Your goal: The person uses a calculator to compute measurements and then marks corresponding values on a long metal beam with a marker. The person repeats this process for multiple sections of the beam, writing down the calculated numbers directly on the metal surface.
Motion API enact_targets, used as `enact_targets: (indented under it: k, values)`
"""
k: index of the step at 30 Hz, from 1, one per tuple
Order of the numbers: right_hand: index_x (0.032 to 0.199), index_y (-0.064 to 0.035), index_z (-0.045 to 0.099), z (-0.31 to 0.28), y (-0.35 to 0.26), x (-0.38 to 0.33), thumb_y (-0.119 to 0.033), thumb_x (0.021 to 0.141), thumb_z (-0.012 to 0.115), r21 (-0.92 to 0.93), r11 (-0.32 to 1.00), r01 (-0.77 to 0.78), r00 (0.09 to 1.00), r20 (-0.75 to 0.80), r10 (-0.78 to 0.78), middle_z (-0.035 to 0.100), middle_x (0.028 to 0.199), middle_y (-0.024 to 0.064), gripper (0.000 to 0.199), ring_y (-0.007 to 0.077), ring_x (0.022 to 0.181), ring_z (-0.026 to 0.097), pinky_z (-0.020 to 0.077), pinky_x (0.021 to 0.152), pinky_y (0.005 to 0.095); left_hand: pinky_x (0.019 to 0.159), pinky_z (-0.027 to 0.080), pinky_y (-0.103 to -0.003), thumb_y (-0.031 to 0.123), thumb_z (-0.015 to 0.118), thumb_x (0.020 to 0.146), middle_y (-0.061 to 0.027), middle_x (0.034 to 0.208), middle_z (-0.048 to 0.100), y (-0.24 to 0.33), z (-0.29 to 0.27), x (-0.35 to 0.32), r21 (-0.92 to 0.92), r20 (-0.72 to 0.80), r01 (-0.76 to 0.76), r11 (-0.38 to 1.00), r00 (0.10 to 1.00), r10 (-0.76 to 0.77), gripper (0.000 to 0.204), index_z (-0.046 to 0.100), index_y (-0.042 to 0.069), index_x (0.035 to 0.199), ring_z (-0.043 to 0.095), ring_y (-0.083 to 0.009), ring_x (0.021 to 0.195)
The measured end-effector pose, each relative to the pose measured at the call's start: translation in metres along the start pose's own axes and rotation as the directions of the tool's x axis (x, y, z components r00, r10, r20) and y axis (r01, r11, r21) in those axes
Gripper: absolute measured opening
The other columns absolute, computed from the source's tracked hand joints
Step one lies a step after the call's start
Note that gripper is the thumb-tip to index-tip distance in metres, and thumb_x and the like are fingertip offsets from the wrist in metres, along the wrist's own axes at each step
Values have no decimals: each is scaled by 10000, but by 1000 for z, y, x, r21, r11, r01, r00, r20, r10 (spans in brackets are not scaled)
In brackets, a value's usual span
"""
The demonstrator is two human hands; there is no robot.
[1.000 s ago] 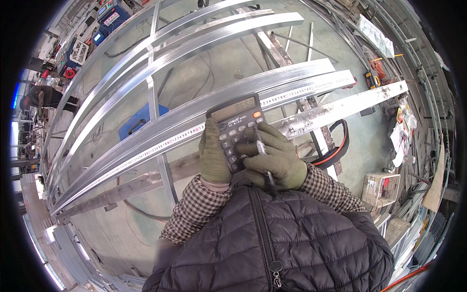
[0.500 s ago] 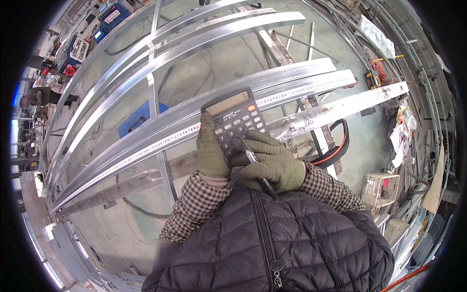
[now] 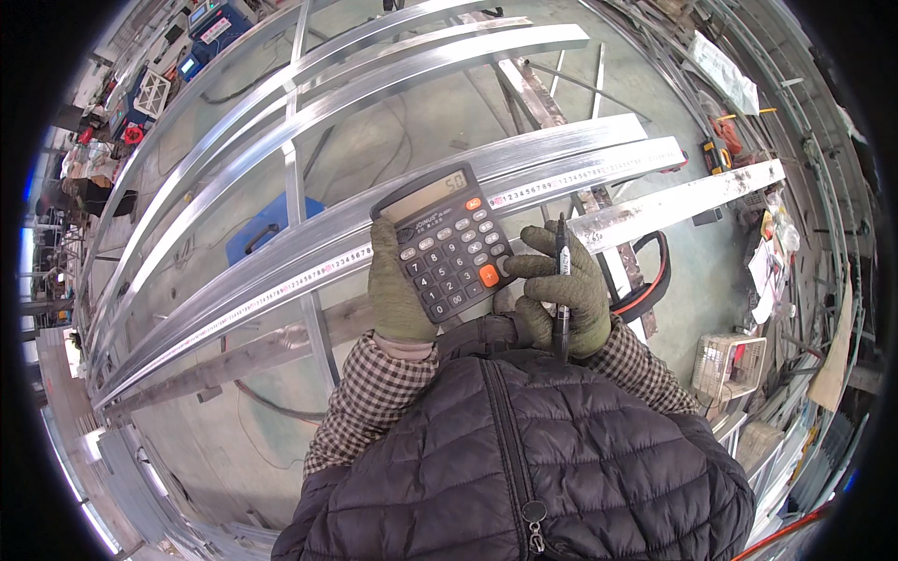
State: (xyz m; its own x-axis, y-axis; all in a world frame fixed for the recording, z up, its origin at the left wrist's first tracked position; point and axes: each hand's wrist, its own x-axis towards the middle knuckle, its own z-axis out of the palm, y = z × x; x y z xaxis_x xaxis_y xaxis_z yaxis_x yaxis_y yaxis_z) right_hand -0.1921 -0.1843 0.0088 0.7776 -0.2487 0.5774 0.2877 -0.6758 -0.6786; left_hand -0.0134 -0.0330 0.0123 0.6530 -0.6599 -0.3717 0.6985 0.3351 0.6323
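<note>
The hands, both in olive gloves, with clock positions taken from the calculator and twelve at the top. The left hand grips the calculator along its left edge, thumb beside the lit display; its other fingers are hidden beneath. The right hand, at four o'clock, is partly curled and pinches a black marker pen, which stands nearly upright; one fingertip lies at the calculator's right edge, though contact cannot be told. Toward six o'clock are the wearer's checked sleeves and dark quilted jacket.

Behind the calculator, a white measuring tape runs from eight to two o'clock along a silvery metal bar. At three o'clock lie a stained bar and, just below it, a dark hose loop with a red-orange stripe. Farther out are a blue case at nine, a pale basket at four, and a yellow-and-black tool at two. Long metal profiles arch across twelve; a blue machine stands farthest, between ten and eleven.
</note>
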Motion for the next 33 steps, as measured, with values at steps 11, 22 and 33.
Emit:
enact_targets:
  k: [11,22,33]
  values:
    - [1008,-174,720,4,-7,12,-84,826,876,-106,993,43,997,67,-36,850,1127,117,256,403,1298,717,440,1196,604,872,743,-439,647,486,1132,-255,1356,731,1,2,-1,-127,122,77,989,991,-62,769,561,-13,1519,805,-354,1122]
    - [1012,-136,723,10,1,18,-159,759,896,-144,981,134,988,95,-121,793,1128,67,308,374,1229,738,523,1121,602,863,741,-441,644,457,1146,-243,1350,730,1,2,-2,-157,154,95,983,986,-71,763,551,-11,1527,803,-355,1118]
    - [1077,-141,717,18,1,22,-161,771,877,-53,988,147,973,189,-135,785,1209,74,346,384,1320,683,446,1226,623,851,730,-415,654,436,1151,-241,1331,726,-6,-4,1,-49,169,74,996,983,-65,778,548,-23,1518,796,-345,1094]
